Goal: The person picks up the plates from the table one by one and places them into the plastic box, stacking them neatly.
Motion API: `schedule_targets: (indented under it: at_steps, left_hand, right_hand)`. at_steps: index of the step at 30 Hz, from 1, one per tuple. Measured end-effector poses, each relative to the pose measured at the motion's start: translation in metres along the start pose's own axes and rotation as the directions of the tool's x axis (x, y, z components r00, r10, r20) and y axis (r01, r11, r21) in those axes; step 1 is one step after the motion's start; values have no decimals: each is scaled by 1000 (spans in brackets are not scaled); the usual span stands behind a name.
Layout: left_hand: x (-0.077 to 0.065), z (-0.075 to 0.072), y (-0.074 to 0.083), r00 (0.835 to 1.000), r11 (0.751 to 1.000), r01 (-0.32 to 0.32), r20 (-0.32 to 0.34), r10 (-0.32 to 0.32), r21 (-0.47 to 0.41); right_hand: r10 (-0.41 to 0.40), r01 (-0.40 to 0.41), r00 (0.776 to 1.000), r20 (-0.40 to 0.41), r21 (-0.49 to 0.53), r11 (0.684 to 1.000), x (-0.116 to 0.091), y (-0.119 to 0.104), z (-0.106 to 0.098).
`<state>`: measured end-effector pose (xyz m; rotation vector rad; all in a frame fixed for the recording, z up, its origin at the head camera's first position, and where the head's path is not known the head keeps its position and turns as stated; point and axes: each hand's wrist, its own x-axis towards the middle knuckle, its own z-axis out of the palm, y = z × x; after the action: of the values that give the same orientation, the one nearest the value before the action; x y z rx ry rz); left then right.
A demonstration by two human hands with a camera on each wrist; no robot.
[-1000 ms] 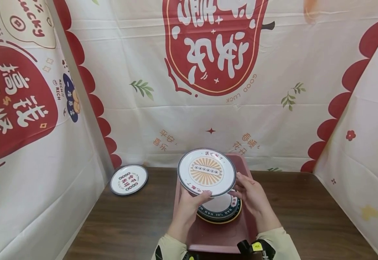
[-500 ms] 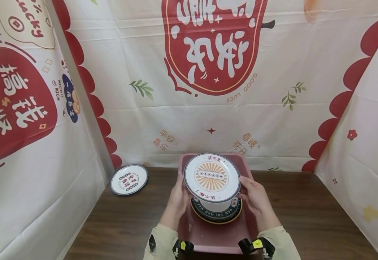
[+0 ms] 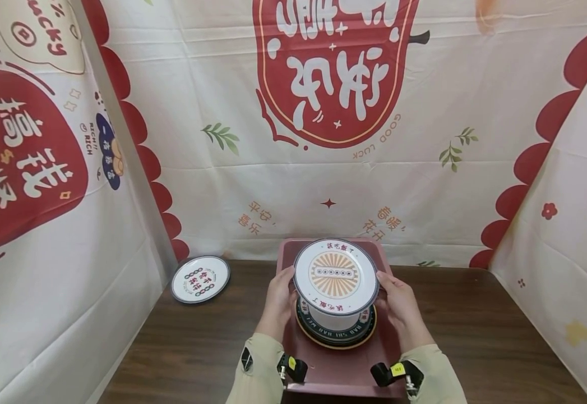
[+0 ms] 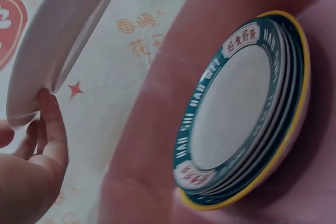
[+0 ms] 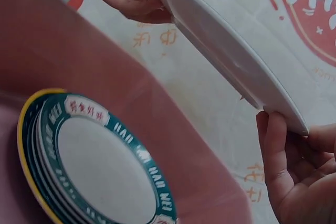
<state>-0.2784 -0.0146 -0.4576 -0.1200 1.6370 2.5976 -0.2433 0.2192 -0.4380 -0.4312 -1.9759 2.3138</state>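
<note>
A white plate (image 3: 336, 303) with a dark blue rim and an orange sunburst is held level above the stack by both hands. My left hand (image 3: 277, 303) pinches its left edge, thumb on top and fingers beneath. At the right edge my right hand (image 3: 401, 307) grips it in the same way. Below lies a stack of green-rimmed plates (image 4: 231, 108), the lowest with a yellow edge, inside a pink tray (image 3: 343, 370). Both wrist views show the held plate's white underside apart from the stack.
Another white plate (image 3: 200, 279) with a dark rim and red lettering lies on the brown wooden table (image 3: 172, 348) at the back left. Printed cloth walls (image 3: 253, 185) stand at the back and both sides.
The left hand has shifted from the plate's near edge to its left edge. The plate has been lowered slightly, moved a little right and turned flatter over the stack.
</note>
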Motion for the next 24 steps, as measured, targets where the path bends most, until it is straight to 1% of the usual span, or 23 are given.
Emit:
schedule_targets:
  at_steps: [2,4,8,13,17,19,20,21,22,24]
  left_hand:
    - [3,0,-6,999,999,-20,-30,18,-39]
    - [6,0,-12,997,998,-45,-61,42,-54]
    - [12,0,-19,991,996,-87,-109,84,-26]
    - [18,1,-22,984,993,-98,-142,106,65]
    - [23,3,-26,978,979,-102,-164,131,175]
    - [24,4,-29,972,963,-118,-170,162,242]
    - [25,4,-30,968,952,-124,-175,178,281]
    - [25,4,-32,963,935,-135,-178,202,328]
    - [24,5,-33,956,911,-147,-180,231,386]
    - [24,4,-35,940,849,-176,-171,296,499]
  right_hand:
    - [0,0,1000,-10,-4,1000,3,3,0]
    - [-2,2,1000,-22,-26,1000,5,7,0]
    - [-15,12,999,-48,-54,998,10,13,-1]
    - [-35,25,994,-101,-99,995,20,20,-2]
    - [-85,54,984,-156,-190,980,29,28,-1]
    - [-133,80,976,-173,-280,956,31,31,0]
    - [-159,93,972,-175,-336,937,32,32,0]
    - [-190,109,966,-173,-394,913,32,33,0]
    - [-220,123,961,-168,-453,883,32,34,0]
    - [-266,144,952,-151,-548,824,31,35,-1]
